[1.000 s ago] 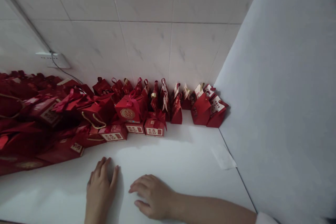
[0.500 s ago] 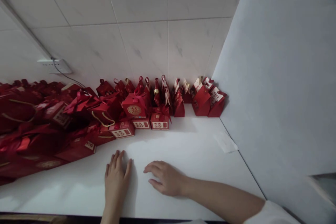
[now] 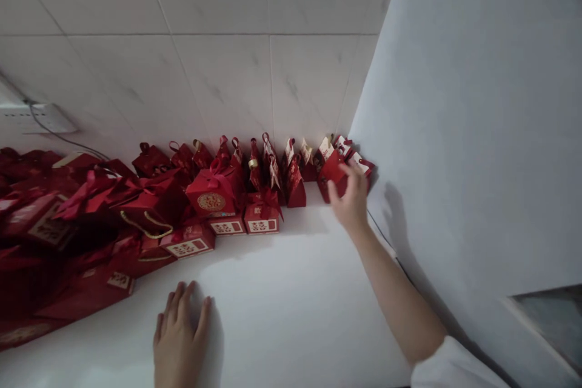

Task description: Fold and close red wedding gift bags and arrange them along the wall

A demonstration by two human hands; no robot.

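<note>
My left hand (image 3: 179,330) rests on the white tabletop (image 3: 277,303), fingers stretched out and a little apart, holding nothing. At the back right corner, my right hand (image 3: 352,197) is raised with thumb and fingers apart. It is in front of a red gift box (image 3: 330,174) and partly covers it; whether it touches the box I cannot tell. Beside that stands another red gift box with a cream flap (image 3: 362,165), also partly hidden. A slim red box (image 3: 296,185) stands to the left of my right hand.
Red boxes with gold and white emblems (image 3: 211,194) and ribbons crowd the left and back. A red box with a gold cord handle (image 3: 150,206) is among them. A tiled wall (image 3: 218,85) rises behind, a pale wall (image 3: 473,133) at right. A power strip (image 3: 36,118) hangs at left.
My right hand has moved from the tabletop up and right to the boxes in the back corner. My left hand stays on the table. The view has shifted to the right.
</note>
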